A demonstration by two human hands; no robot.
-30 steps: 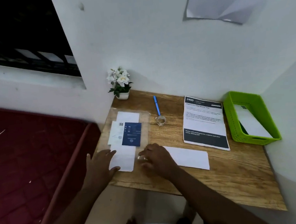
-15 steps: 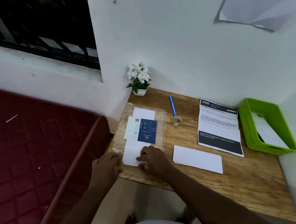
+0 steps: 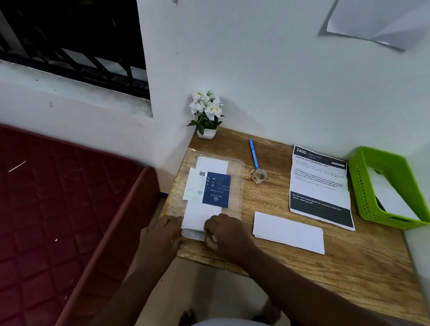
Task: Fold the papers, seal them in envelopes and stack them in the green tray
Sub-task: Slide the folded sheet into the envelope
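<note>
A clear plastic packet (image 3: 235, 187) of white envelopes with a dark blue label (image 3: 216, 189) lies at the desk's left end. Both hands are at its near end. My left hand (image 3: 160, 235) holds the packet's left corner. My right hand (image 3: 224, 232) has its fingers curled at the packet's opening, pinching a white envelope (image 3: 194, 219) there. A folded white paper (image 3: 287, 232) lies flat on the desk to the right of my right hand. The green tray (image 3: 362, 189) stands at the far right against the wall, with a white envelope (image 3: 387, 197) inside.
A printed instruction sheet (image 3: 320, 186) lies between the folded paper and the tray. A blue pen (image 3: 253, 153) and a small tape roll (image 3: 259, 176) sit behind it. A flower pot (image 3: 205, 116) stands in the back-left corner. A red mattress (image 3: 42, 220) lies left of the desk.
My view has swung left, so the desk sits further right in frame. My left hand slid from the top of the packet to its left corner. My right hand closed on the envelope's end.
</note>
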